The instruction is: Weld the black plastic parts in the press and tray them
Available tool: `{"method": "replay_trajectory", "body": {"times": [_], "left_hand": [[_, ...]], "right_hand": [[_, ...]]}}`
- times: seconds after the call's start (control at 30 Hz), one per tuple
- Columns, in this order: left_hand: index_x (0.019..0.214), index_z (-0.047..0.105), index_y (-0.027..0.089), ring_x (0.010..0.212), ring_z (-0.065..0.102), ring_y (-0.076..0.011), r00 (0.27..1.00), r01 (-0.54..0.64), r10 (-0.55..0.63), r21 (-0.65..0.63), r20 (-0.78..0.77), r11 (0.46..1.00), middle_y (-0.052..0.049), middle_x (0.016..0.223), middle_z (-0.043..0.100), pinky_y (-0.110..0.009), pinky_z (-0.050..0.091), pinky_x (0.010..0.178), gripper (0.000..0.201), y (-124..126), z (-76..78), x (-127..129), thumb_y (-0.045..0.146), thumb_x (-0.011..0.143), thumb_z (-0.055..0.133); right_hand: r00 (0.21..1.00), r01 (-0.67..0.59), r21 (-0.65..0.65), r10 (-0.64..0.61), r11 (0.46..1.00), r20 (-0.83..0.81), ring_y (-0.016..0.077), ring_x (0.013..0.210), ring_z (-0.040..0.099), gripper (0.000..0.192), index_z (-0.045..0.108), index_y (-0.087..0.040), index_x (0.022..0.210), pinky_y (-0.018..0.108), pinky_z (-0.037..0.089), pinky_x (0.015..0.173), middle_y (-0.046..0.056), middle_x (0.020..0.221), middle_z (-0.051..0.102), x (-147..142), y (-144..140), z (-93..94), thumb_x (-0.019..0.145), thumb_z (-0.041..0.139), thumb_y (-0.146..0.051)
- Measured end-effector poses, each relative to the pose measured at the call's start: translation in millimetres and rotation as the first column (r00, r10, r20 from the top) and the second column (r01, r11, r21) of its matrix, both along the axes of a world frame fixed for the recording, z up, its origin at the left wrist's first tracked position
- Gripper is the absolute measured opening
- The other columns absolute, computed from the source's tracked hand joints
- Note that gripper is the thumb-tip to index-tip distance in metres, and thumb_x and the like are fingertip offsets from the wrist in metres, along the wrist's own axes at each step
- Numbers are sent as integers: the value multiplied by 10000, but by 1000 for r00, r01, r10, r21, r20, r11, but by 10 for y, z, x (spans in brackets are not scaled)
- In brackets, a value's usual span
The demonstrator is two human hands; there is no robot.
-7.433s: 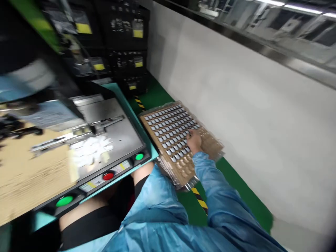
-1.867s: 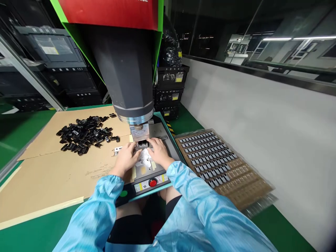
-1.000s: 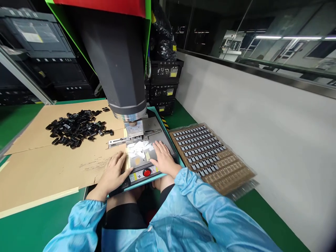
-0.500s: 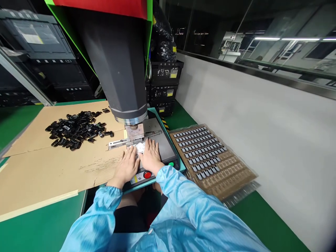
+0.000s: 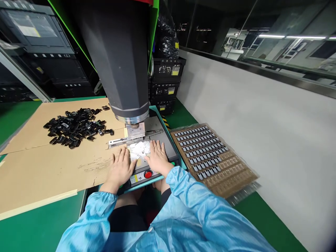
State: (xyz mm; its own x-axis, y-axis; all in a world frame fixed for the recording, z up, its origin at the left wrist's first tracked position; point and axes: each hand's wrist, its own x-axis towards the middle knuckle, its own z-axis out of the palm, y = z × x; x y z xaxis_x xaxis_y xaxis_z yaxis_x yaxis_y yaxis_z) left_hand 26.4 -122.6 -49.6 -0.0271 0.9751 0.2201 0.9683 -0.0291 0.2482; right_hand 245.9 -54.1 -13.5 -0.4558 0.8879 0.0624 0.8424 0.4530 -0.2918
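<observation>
The white parts point(image 5: 140, 147) lie in a small heap on the grey plate point(image 5: 165, 141) of the press, just in front of the metal block point(image 5: 135, 130) that hangs under the big dark cylinder point(image 5: 123, 59). Both hands lie flat, palms down, at the near edge of that plate. The right hand point(image 5: 157, 159) rests with its fingers point(image 5: 154, 147) spread and straight, their tips touching the heap; it grasps nothing. The left hand point(image 5: 120, 168) lies just beside it, half on the cardboard point(image 5: 52, 168) and half on the machine's front edge, fingers likewise stretched out and holding nothing. Between the two wrists sits a red button point(image 5: 148, 174) on the front panel, and a sliver of a green button point(image 5: 172, 163) shows by the right hand. A thin metal bar point(image 5: 118, 141) runs leftward from the block onto the cardboard.

Farther left on the cardboard, well apart from the hands, lies a loose pile of black parts point(image 5: 75, 126). To the right of the press, on the green bench point(image 5: 39, 227), sits a brown tray point(image 5: 236, 178) with rows of small grey pieces point(image 5: 201, 147) filling its far part; its near pockets look bare. Black crates point(image 5: 166, 84) are stacked behind the press against the white wall point(image 5: 262, 115). The person wears light blue sleeves point(image 5: 199, 217).
</observation>
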Motion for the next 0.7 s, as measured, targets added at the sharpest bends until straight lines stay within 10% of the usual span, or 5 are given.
{"method": "replay_trajectory", "body": {"times": [0.37,0.7], "left_hand": [[1597,493,127,1584,371,-409,980,-15,-16,148,200,989,-224,1658,477,-609,309,1294,713,352,199,-105,602,1067,453],[1108,769,195,1056,668,-354,897,138,-165,95,411,986,-149,1092,746,-494,511,998,380,1230,563,-191,504,914,663]], "right_hand": [[966,-3,80,23,997,-257,359,1656,258,753,366,-129,1698,538,237,1339,187,1735,404,-73,397,113,1056,617,-431],[934,-37,42,49,998,-354,276,1128,637,233,743,-159,1160,403,496,1058,126,1180,750,-523,1086,238,967,747,-291]]}}
